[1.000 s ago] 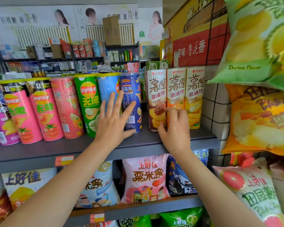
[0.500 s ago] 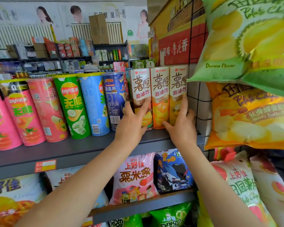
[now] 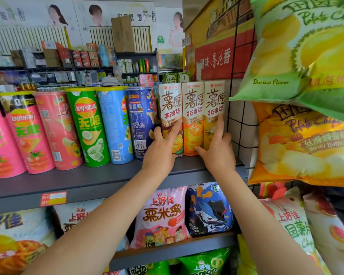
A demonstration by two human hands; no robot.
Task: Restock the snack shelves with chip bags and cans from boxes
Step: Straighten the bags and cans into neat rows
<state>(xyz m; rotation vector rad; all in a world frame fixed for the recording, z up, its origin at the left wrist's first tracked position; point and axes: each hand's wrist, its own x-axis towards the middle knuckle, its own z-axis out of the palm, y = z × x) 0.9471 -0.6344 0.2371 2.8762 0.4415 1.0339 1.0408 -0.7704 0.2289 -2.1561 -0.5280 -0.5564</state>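
Three tall chip boxes stand side by side at the right end of the grey shelf (image 3: 87, 181): a brown one (image 3: 170, 104), an orange one (image 3: 193, 116) and a yellow one (image 3: 213, 104). My left hand (image 3: 163, 149) presses the brown box, thumb at its left side and fingers straight up its front. My right hand (image 3: 216, 149) presses the yellow box with the index finger straight up its front, while the thumb reaches to the orange box's base. Left of the boxes stand chip cans: dark blue (image 3: 140, 120), light blue (image 3: 115, 124), green (image 3: 87, 126) and pink (image 3: 58, 130).
A black wire grid (image 3: 240, 116) closes the shelf's right end. Large chip bags hang there, a green durian bag (image 3: 298, 48) above a yellow honey-butter bag (image 3: 306, 143). On the lower shelf sit a pink snack bag (image 3: 161, 215) and a blue one (image 3: 209, 209).
My left hand left the blue cans and moved right to the brown box. My right hand shifted from the middle box to the yellow one. Both hands now bracket the three boxes.
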